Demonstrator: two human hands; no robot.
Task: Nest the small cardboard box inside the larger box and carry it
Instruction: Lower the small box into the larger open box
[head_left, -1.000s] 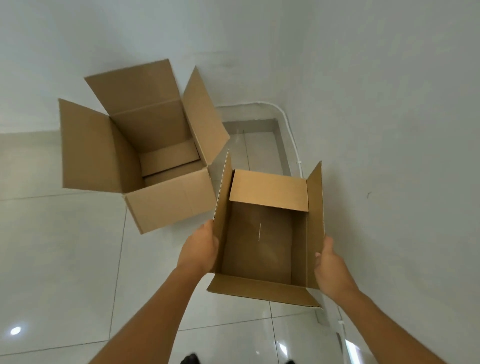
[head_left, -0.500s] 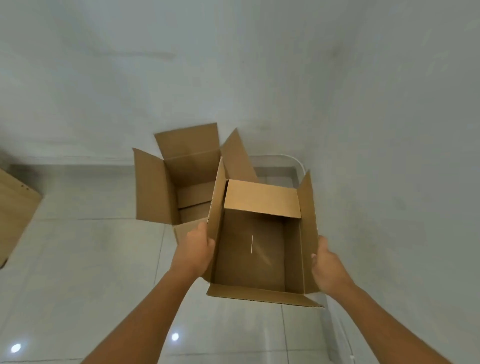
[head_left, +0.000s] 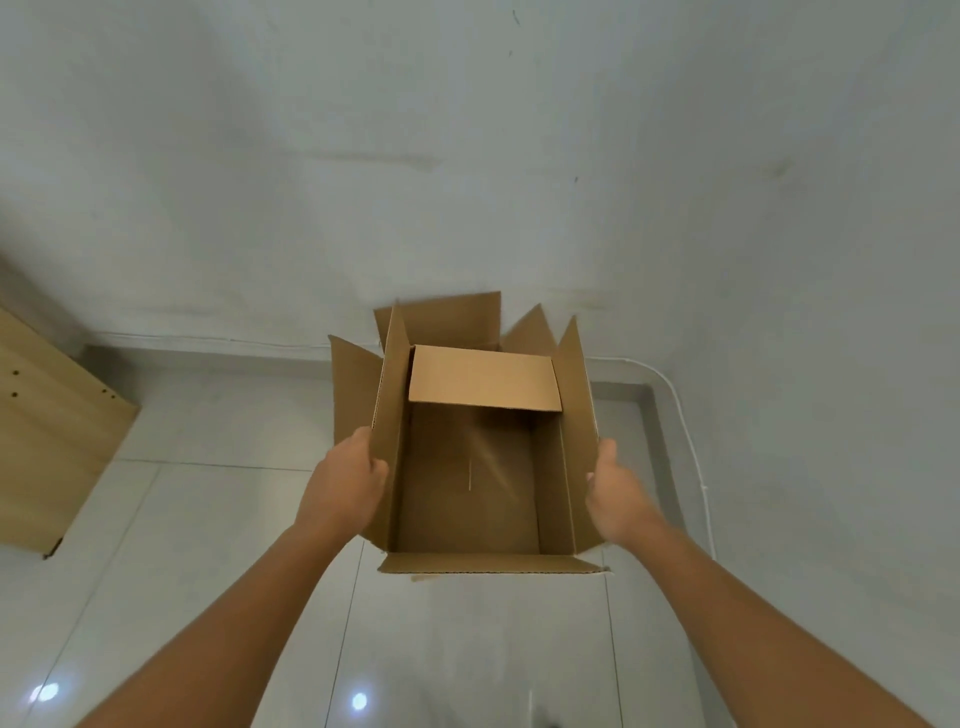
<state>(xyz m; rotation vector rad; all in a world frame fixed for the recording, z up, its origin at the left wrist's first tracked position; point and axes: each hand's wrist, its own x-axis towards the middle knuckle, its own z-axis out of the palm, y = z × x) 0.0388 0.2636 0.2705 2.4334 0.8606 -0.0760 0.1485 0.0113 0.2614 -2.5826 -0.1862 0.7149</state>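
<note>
Big box (head_left: 358, 395) sits on the floor (head_left: 218, 519) by the wall (head_left: 467, 156), flaps splayed so its mouth is clear; only flap tips show past the small box (head_left: 467, 483). Small box is up in the air, in front of and over the big box, mouth up, side flaps upright to clear the big box's rim, I'd guess. Your left hand (head_left: 345, 488) clamps its left wall, fingers curled over the edge. Right hand (head_left: 615, 493) presses flat on the right wall outside — squeeze hold, keeps it level. Not nested yet; it looks roughly lined up to lower in.
</note>
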